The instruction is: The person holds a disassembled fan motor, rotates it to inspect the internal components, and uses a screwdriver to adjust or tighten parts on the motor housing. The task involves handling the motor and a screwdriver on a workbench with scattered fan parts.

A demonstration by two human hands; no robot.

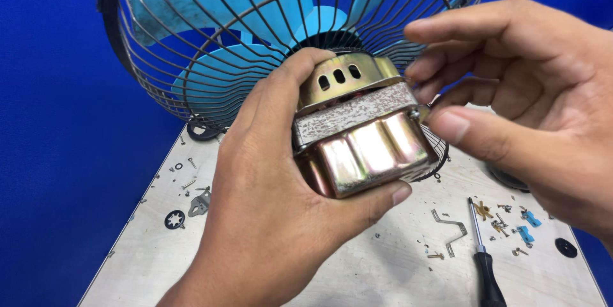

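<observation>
My left hand (268, 217) grips a metal fan motor (361, 134) with a shiny brass-toned housing, thumb over its slotted top and fingers under its base. The motor is attached to the back of a wire fan cage (191, 39) with light blue blades (217, 77) inside. My right hand (530, 103) is at the motor's right corner, thumb and fingertips pinched close to a small screw spot there; whether it holds anything is hidden.
A pale worktable (357, 269) lies below, on a blue floor. A black-handled screwdriver (485, 262), a bent metal bracket (450, 230), small blue clips (527, 227) and loose screws lie at the right. Washers, a star ring (174, 219) and a metal clip (200, 203) lie at the left.
</observation>
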